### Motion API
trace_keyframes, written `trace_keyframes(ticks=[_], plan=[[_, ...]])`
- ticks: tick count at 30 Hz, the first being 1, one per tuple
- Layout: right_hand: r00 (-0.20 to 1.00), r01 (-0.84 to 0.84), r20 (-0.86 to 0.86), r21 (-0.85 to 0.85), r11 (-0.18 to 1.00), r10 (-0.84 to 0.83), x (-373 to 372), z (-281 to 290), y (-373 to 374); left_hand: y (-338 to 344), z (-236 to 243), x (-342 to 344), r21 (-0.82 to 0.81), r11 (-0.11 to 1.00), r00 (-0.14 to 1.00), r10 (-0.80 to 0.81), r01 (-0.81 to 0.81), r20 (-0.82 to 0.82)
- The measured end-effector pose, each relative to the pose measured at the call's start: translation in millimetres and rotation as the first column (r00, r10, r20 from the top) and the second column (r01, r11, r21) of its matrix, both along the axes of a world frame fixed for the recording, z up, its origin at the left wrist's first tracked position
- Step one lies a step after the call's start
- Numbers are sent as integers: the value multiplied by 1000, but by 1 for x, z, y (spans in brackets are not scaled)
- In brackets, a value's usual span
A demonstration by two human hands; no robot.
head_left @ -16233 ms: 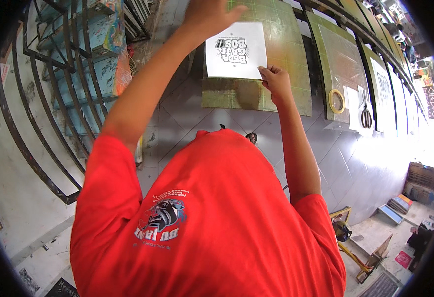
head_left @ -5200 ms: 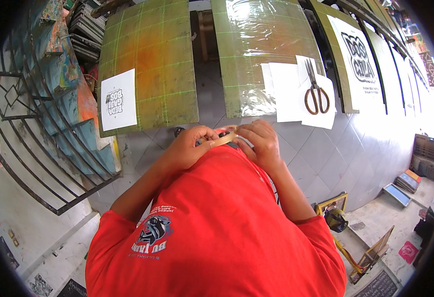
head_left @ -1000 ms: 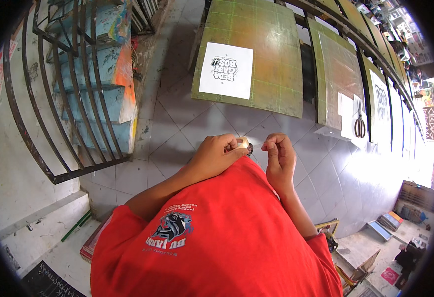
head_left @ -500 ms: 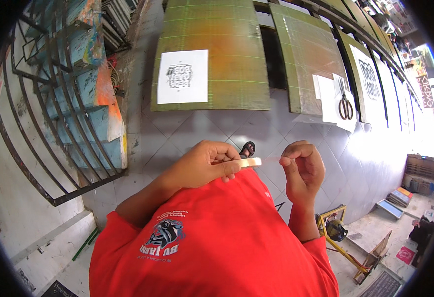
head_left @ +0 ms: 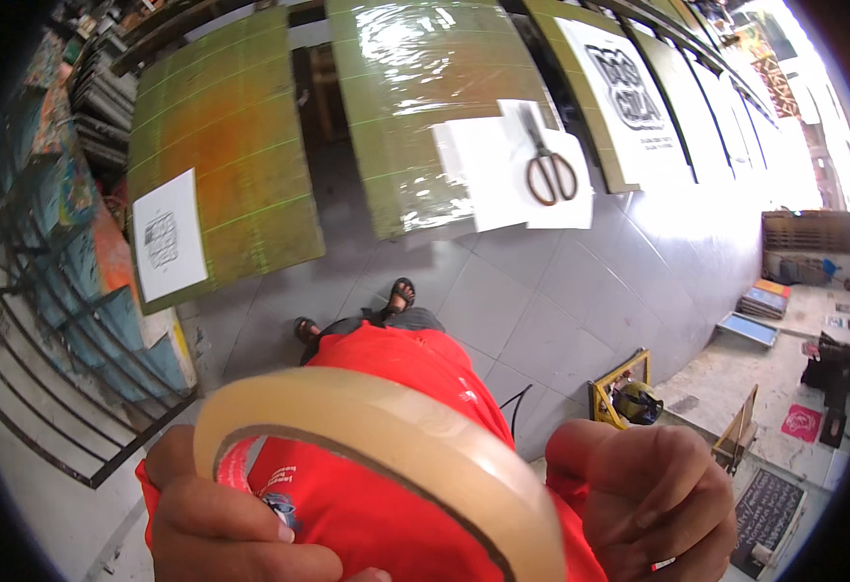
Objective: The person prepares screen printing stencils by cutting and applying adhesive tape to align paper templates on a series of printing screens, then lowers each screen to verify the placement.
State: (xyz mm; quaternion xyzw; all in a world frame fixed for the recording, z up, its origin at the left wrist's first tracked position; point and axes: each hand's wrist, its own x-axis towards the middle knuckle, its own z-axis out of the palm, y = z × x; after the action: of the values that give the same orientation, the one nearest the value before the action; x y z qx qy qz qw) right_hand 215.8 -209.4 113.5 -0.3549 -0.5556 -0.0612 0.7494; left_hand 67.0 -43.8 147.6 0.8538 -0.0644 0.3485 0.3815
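Note:
A roll of clear yellowish tape [head_left: 425, 436] is held up large and close, tilted, with its ring opening facing me. My left hand [head_left: 236, 529] grips it by its left side, fingers curled around the rim. Just right of the roll is my right hand [head_left: 657, 495], its fingers curled inward and closed. I cannot make out whether a tape end is pinched in it. Ahead, dark-handled scissors [head_left: 552, 181] lie on white paper pieces [head_left: 483, 189] atop a plastic-covered board [head_left: 396, 97].
At the left, a greenish board [head_left: 250, 145] bears a printed white sheet [head_left: 168, 242]. Another printed sheet [head_left: 619, 87] lies on a farther board. A black metal rack [head_left: 76, 427] stands at the left. A yellow frame [head_left: 619, 388] is on the right, near a chalkboard [head_left: 769, 519].
Both hands and the tape roll have come up much closer to the view. My view has shifted right, so the boards and scissors now appear farther left.

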Motion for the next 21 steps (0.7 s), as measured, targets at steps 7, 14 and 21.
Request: trace_keyframes(ticks=[7, 14, 21], plan=[[999, 13, 43, -47, 999, -11, 49, 6, -28, -17, 1, 51, -55, 996, 997, -74, 72, -27], [1000, -3, 5, -131, 991, 3, 66, 4, -43, -1, -103, 119, 18, 1000, 981, 1, 2, -193], [941, 327, 170, -245, 913, -291, 89, -20, -60, 36, -264, 221, 238, 955, 909, 252, -178, -332]])
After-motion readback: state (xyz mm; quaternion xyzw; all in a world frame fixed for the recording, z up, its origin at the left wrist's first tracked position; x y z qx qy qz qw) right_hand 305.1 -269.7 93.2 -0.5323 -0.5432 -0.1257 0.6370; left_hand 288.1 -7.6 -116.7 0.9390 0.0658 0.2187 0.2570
